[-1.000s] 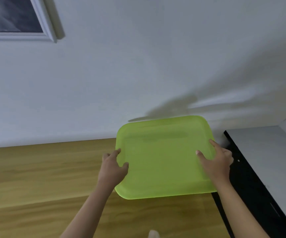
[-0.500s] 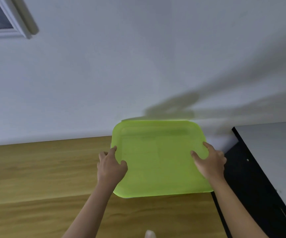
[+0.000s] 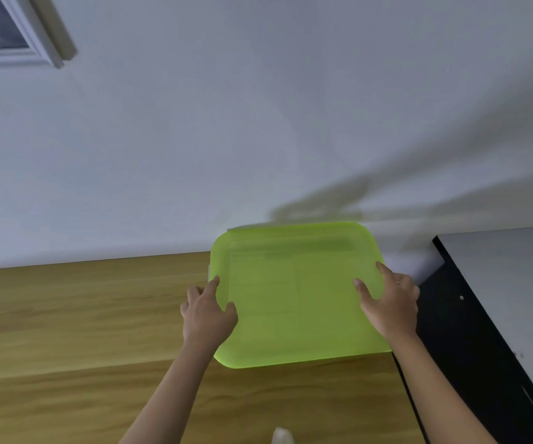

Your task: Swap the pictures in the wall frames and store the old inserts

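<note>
A translucent lime-green lid (image 3: 294,293) lies flat on a box at the far end of the wooden table, against the white wall. Faint shapes of what is inside show through it. My left hand (image 3: 207,312) grips its left edge, thumb on top and fingers curled over the side. My right hand (image 3: 390,302) presses on its right edge with the fingers spread. A white-framed picture (image 3: 18,36) hangs on the wall at the top left, cut off by the image border.
The wooden table (image 3: 82,331) stretches to the left and toward me. A black cabinet with a grey top (image 3: 499,283) stands right of the table, close to my right arm. A small pale object (image 3: 282,436) shows at the bottom edge.
The lid has sunk slightly and now lies flatter against the wall end of the table. Both hands stayed on its edges. The view shifted a little, so the wall frame moved in the image.
</note>
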Motion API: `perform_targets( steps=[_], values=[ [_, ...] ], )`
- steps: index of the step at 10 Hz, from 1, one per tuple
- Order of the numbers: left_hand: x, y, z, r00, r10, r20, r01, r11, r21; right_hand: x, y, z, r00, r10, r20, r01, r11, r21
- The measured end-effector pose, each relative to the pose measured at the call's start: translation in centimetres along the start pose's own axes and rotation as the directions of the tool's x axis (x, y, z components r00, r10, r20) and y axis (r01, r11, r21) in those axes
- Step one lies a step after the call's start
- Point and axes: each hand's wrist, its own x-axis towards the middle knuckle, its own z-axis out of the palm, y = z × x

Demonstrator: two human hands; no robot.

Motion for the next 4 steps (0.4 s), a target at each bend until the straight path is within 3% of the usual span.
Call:
perform_targets(
  steps=[2,4],
  values=[
    [-0.1,-0.9,0.6,1.0,0.008,-0.005,-0.009,0.996,-0.092,-0.3,0.5,0.9,0.996,-0.034,-0.087,0.031,0.999,-0.03],
    [-0.4,-2.0,1.2,0.996,0.018,-0.087,-0.038,0.974,-0.223,-0.9,1.2,1.2,0.927,-0.068,-0.368,0.15,0.969,0.198]
  ],
)
